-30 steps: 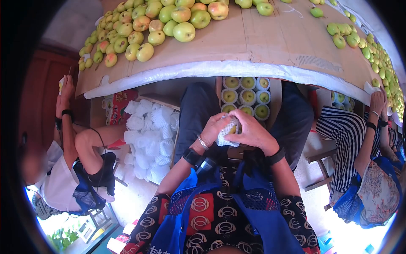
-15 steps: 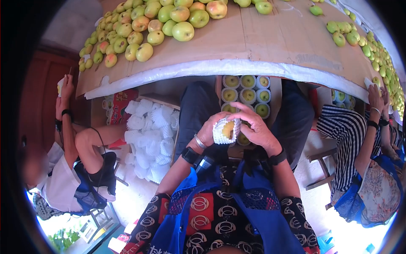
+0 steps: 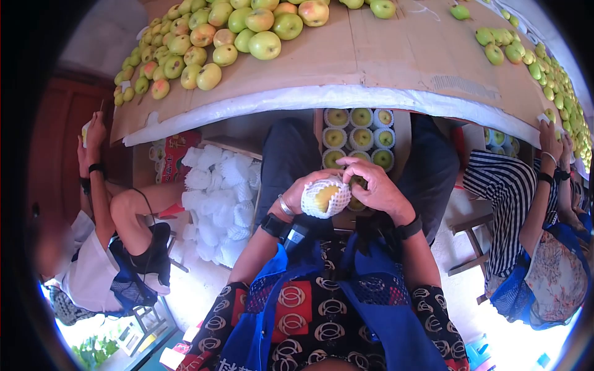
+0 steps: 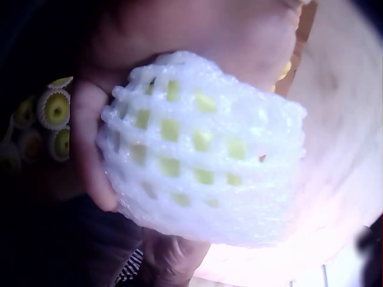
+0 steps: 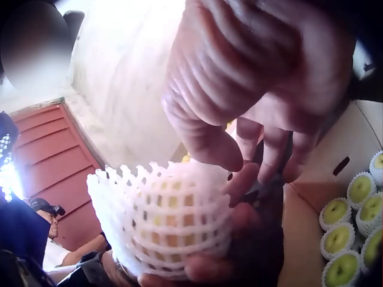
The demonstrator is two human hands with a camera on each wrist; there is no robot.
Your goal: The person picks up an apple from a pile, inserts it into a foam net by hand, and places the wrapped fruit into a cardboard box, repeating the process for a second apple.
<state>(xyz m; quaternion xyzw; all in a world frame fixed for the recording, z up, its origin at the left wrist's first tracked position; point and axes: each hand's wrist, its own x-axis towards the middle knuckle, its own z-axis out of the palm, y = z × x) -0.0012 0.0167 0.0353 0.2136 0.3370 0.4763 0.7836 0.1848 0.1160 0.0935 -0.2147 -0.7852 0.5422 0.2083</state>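
In the head view, my left hand holds a yellow-green apple wrapped in a white foam net. Its fingers curl round the net in the left wrist view, where green skin shows through the mesh. My right hand is at the right side of the fruit, thumb and forefinger bent together. The right wrist view has these fingertips pinching the upper edge of the net, while the other fingers of the right hand are loosely bent.
Netted apples sit in rows in a box between the knees. White foam nets are heaped at left. Loose apples lie on the cardboard-covered table ahead. People sit on both sides.
The wrapped apple has moved slightly left and turned in my left hand. My right hand, which was around the fruit, has drawn back to the net's edge.
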